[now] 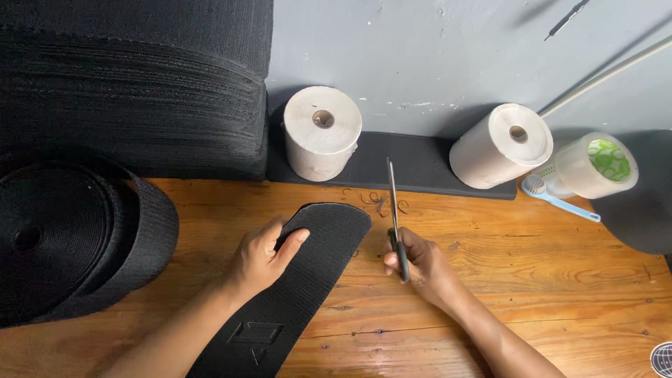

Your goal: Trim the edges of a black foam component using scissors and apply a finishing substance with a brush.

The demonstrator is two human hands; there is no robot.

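While the left hand (262, 255) pins the black strip (308, 266), the right hand's (420, 266) grip clasps scissors (394, 210) beside it.

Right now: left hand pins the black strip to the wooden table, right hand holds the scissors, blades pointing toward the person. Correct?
Not quite. In the head view the scissors in the right hand point away from the person, toward the wall. The rest holds: the left hand pins the black strip to the wooden table.

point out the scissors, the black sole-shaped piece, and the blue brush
scissors (393, 203): head view, on the blades.
black sole-shaped piece (334, 227): head view, on its rounded upper end.
blue brush (560, 201): head view, on the handle.
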